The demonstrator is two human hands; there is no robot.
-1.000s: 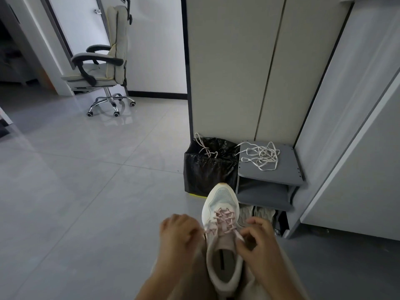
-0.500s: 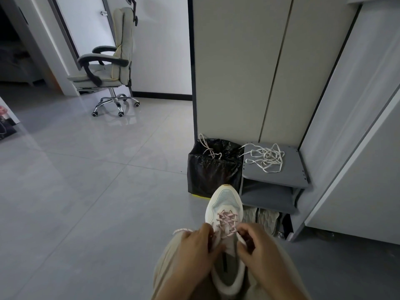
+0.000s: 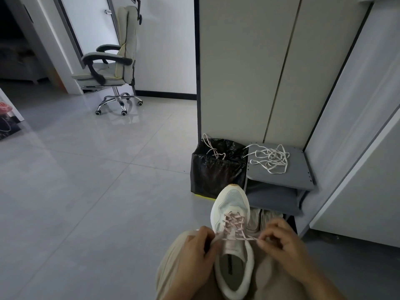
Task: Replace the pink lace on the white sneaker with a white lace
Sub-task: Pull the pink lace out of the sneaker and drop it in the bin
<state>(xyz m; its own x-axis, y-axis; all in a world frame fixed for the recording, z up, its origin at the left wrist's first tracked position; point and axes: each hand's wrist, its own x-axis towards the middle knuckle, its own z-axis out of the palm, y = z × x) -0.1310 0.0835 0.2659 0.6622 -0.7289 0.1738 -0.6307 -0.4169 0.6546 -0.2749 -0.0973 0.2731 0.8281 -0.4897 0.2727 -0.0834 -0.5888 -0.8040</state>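
floor tiles (image 3: pixel 86 191), grey and glossy, fill the left of the view; tall beige cabinet panels (image 3: pixel 238 72) rise on the right. one cream office chair with black armrests (image 3: pixel 112 68) stands far back. at the cabinet's foot sit one black plastic-lined bin (image 3: pixel 216 174) and, just beside it, one grey shelf rack (image 3: pixel 298 169). one white mesh sneaker (image 3: pixel 230 200) lies on the person's lap, on beige trousers (image 3: pixel 171 267), toe pointing away. two hands flank its opening. the left hand (image 3: pixel 194 254), fingers curled, pinches one end of the pink lace (image 3: pixel 233 221). the right hand (image 3: pixel 281 243) pinches the other end, drawn out sideways from the top eyelets. one tangled white lace (image 3: pixel 270 159) lies on the rack's top. a second pinkish lace (image 3: pixel 211 146) hangs over the bin's rim.
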